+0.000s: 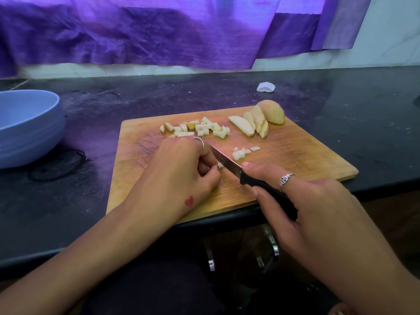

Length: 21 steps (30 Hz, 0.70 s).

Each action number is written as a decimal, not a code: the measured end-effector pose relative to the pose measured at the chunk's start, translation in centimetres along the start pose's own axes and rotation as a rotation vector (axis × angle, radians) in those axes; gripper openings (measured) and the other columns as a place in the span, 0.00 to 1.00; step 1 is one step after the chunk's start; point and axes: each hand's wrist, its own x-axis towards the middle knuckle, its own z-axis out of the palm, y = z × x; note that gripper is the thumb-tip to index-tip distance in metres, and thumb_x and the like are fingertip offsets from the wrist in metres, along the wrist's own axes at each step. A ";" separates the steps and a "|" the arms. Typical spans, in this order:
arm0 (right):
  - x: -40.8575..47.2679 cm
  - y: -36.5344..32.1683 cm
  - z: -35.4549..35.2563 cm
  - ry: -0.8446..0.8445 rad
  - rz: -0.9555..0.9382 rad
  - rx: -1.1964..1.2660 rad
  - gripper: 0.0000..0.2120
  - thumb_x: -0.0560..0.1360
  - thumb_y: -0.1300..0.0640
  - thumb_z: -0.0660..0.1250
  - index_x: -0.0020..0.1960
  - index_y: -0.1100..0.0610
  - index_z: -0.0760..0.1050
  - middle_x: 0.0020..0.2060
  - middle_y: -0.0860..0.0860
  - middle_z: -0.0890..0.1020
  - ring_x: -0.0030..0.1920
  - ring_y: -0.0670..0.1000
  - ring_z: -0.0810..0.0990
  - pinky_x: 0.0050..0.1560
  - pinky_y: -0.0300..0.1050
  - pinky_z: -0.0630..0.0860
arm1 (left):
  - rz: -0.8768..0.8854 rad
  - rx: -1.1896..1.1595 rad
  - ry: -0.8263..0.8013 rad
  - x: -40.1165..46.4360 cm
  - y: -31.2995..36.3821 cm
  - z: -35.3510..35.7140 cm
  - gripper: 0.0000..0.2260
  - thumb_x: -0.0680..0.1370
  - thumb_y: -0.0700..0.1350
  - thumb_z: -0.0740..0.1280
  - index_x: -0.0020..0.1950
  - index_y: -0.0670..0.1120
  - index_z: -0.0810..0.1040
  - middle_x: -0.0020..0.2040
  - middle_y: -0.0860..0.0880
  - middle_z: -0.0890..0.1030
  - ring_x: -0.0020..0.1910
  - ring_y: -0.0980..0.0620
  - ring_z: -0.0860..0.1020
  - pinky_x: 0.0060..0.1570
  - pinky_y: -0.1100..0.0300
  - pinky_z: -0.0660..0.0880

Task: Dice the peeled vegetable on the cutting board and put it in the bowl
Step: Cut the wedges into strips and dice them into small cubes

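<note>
A wooden cutting board [295,160] lies on the dark counter. My right hand [306,205] grips the black handle of a knife [227,162], its blade angled down onto the board. My left hand [181,171] has curled fingers pinching a small pale vegetable piece [220,165] against the blade. A heap of diced cubes [200,128] lies at the board's far side, and a smaller cluster of cubes [242,153] sits right of the blade. Slices [250,125] and an uncut end piece [272,111] rest at the far right corner. A blue bowl [27,126] stands at the left.
A crumpled white scrap [266,86] lies on the counter [91,114] behind the board. Purple curtains [159,30] hang along the back wall. The board's near edge overhangs the counter's front edge, with metal handles [273,246] below.
</note>
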 end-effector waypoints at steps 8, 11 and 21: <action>0.7 0.1 0.0 -0.105 0.008 -0.040 0.16 0.74 0.43 0.58 0.61 0.38 0.72 0.25 0.42 0.72 0.23 0.41 0.63 0.22 0.37 0.61 | -0.010 -0.003 -0.010 0.1 0.1 0.0 0.05 0.72 0.42 0.69 0.35 0.49 0.80 0.30 0.57 0.77 0.40 0.64 0.74 0.33 0.76 0.67; 0.4 0.2 -0.5 -0.134 0.004 -0.091 0.18 0.74 0.42 0.53 0.62 0.37 0.69 0.25 0.43 0.74 0.23 0.44 0.71 0.21 0.41 0.68 | -0.023 -0.011 -0.007 0.1 0.0 0.1 0.05 0.72 0.42 0.69 0.35 0.49 0.80 0.30 0.56 0.77 0.39 0.62 0.75 0.33 0.73 0.68; 0.0 -0.1 -1.9 -0.070 0.019 -0.157 0.16 0.72 0.45 0.62 0.59 0.38 0.75 0.24 0.43 0.71 0.25 0.47 0.67 0.22 0.43 0.67 | -0.031 0.007 0.008 0.3 -0.3 0.2 0.05 0.72 0.44 0.69 0.36 0.50 0.80 0.29 0.56 0.76 0.36 0.62 0.75 0.33 0.73 0.68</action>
